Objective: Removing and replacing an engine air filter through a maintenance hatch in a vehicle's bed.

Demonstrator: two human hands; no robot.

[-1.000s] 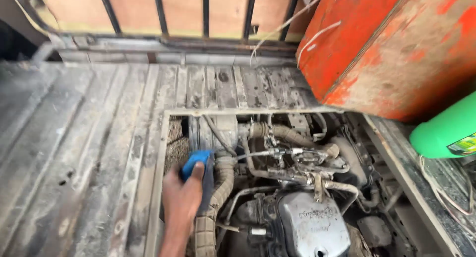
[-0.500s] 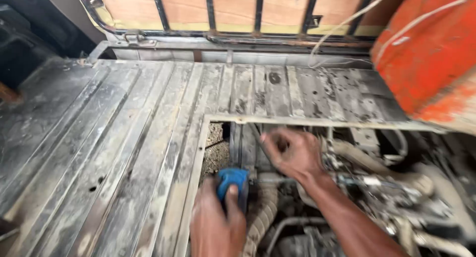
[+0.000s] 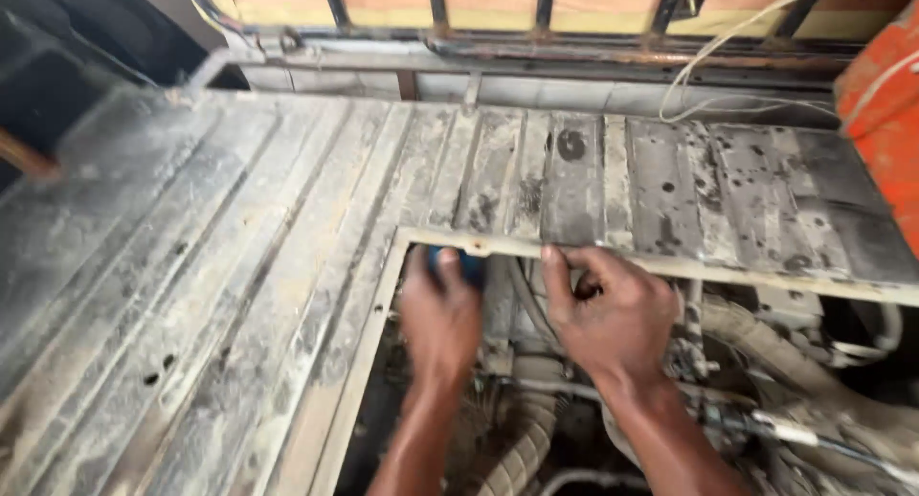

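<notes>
My left hand (image 3: 438,314) reaches into the open engine bay at its far left corner and is closed around a blue tool handle (image 3: 462,262), of which only the top shows under the frame edge. My right hand (image 3: 608,309) is beside it, fingers curled at the underside of the metal opening frame (image 3: 728,266); whether it holds anything is hidden. Both forearms rise from the bottom of the view over a ribbed hose (image 3: 522,448) and engine parts.
A dirty ribbed metal floor (image 3: 211,266) surrounds the opening on the left and far side. An orange container (image 3: 885,103) stands at the right edge. A railing with wooden boards (image 3: 536,8) runs along the back, with white cord (image 3: 728,70) hanging. Hoses and cables (image 3: 814,400) fill the bay's right.
Both hands moved farther up into the bay's far left corner, under the frame edge. The right hand, absent a second ago, now sits beside the left. The view shifted left and closer.
</notes>
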